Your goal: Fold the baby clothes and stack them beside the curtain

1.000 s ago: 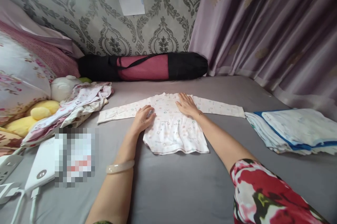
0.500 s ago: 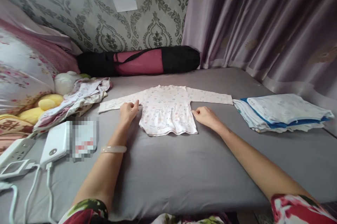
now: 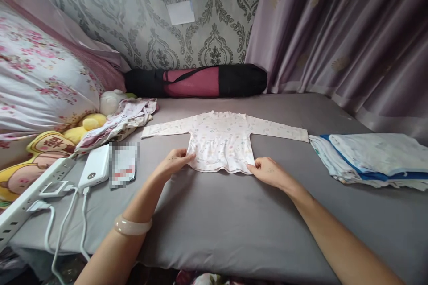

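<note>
In the head camera's view, I see a long-sleeved printed baby shirt point(image 3: 220, 138) spread flat in the middle of a grey-sheeted bed point(image 3: 214, 222), collar away from the person, its 2 sleeves reaching out to either side. The left hand point(image 3: 176, 161) has its thumb and fingers pinching the lower left corner of the shirt, by the hem; a pale bangle point(image 3: 132, 226) circles that forearm. The right hand point(image 3: 268, 172) pinches the opposite corner of the hem the same way. The right sleeve's cuff lies just beside a stack of folded clothes point(image 3: 371, 155); I cannot tell whether they touch. Over on the left, a heap of printed garments point(image 3: 117, 122) rests near the other cuff. Nearer the person are a white power bank point(image 3: 96, 167) with a cable and a power strip point(image 3: 33, 196). A black and maroon carry bag point(image 3: 195, 82) lies along the wall.
</note>
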Demonstrator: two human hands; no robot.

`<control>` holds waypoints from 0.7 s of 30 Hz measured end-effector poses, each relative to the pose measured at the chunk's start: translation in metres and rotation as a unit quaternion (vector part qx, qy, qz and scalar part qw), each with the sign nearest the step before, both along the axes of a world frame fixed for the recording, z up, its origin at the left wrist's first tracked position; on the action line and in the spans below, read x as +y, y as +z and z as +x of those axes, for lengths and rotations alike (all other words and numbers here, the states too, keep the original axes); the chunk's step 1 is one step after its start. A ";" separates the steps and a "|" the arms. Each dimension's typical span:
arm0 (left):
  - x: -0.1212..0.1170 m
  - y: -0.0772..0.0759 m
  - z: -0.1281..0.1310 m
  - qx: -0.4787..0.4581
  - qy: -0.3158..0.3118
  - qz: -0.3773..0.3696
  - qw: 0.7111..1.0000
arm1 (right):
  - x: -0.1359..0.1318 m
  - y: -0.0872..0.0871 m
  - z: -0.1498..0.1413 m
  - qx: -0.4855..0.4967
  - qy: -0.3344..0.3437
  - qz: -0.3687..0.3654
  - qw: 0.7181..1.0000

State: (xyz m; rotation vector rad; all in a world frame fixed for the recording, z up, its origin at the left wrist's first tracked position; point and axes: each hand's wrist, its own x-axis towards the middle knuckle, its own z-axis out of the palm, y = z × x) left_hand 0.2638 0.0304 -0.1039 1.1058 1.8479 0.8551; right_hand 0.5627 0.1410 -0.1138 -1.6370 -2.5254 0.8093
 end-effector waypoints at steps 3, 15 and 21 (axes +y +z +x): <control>-0.006 0.004 -0.005 -0.033 0.004 -0.005 0.999 | 0.005 -0.001 0.005 0.034 -0.003 -0.049 0.998; -0.018 0.003 -0.031 0.136 -0.022 -0.116 0.984 | 0.003 0.022 0.005 -0.116 0.030 -0.005 0.993; 0.025 0.013 -0.016 0.319 -0.028 0.004 0.947 | 0.018 0.036 -0.029 -0.078 0.053 0.107 0.990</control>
